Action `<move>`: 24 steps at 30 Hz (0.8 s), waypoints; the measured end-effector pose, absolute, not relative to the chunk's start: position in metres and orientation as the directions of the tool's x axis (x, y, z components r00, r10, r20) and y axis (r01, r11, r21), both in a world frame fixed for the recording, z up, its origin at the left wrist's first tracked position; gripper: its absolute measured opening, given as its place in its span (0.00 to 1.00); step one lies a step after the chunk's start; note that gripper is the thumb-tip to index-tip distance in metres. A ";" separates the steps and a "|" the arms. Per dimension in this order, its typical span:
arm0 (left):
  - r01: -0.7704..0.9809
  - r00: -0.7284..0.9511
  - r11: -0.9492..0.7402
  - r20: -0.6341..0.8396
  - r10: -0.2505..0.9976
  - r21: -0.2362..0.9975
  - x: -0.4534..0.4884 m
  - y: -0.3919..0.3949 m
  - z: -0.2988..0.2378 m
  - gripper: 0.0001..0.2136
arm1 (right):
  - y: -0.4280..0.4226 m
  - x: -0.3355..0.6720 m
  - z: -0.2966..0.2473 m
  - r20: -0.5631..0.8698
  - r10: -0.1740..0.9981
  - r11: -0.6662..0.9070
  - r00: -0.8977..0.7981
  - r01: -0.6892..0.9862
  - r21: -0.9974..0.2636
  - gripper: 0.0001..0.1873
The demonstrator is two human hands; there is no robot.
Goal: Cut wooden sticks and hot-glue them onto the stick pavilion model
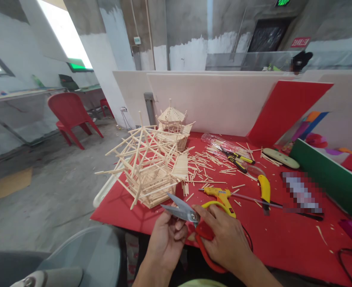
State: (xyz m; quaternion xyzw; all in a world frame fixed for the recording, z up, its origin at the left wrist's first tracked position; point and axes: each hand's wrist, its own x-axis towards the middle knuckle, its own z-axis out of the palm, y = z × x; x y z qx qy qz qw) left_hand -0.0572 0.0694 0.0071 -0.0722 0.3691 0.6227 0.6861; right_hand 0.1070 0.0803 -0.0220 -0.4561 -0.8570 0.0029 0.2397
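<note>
My right hand (228, 235) grips a pair of scissors (183, 209) by its handles, one loop red and the other yellow. The blades stand apart and point left. My left hand (168, 239) is just under the blades with its fingers curled together. Whatever may be in those fingers is too small or hidden to make out. Beyond the blades stands a pavilion frame (146, 149) built of thin wooden sticks, with an open roof frame. Behind it is a second stick pavilion (171, 123) with a filled-in pointed roof.
On the red table (289, 255) lie loose sticks (204, 163), a yellow glue gun (220, 194), pliers (235, 159), a yellow-handled knife (264, 189) and a green case (280, 158). A green board (325, 175) stands at right. A grey bin (89, 255) is lower left.
</note>
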 end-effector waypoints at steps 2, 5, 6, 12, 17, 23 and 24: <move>-0.905 -0.050 0.218 -0.601 0.798 0.365 -0.057 0.069 0.007 0.10 | 0.081 0.108 -0.025 0.420 0.769 0.602 -0.482 0.767 -0.223 0.25; -0.901 -0.054 0.224 -0.606 0.793 0.372 -0.057 0.069 0.007 0.10 | 0.080 0.108 -0.033 0.464 0.730 0.650 -0.502 0.721 -0.243 0.23; -0.900 -0.061 0.219 -0.608 0.791 0.376 -0.057 0.069 0.007 0.11 | 0.080 0.109 -0.036 0.491 0.707 0.673 -0.508 0.697 -0.247 0.23; -0.828 -0.176 0.146 -0.499 0.848 0.541 -0.062 0.068 0.003 0.15 | 0.106 0.142 -0.033 0.599 0.750 0.528 -0.282 0.800 -0.284 0.23; -0.700 -0.238 0.132 -0.403 0.884 0.702 -0.064 0.073 0.010 0.20 | 0.194 0.206 -0.032 0.152 0.975 -0.142 0.160 0.983 -0.120 0.31; -0.601 -0.305 0.101 -0.345 0.888 0.792 -0.067 0.086 0.020 0.19 | 0.246 0.228 -0.040 0.162 0.984 -0.043 0.068 0.987 -0.158 0.20; -0.598 -0.321 0.098 -0.350 0.880 0.795 -0.067 0.088 0.020 0.20 | 0.239 0.220 -0.038 0.194 0.980 -0.013 0.046 0.986 -0.167 0.18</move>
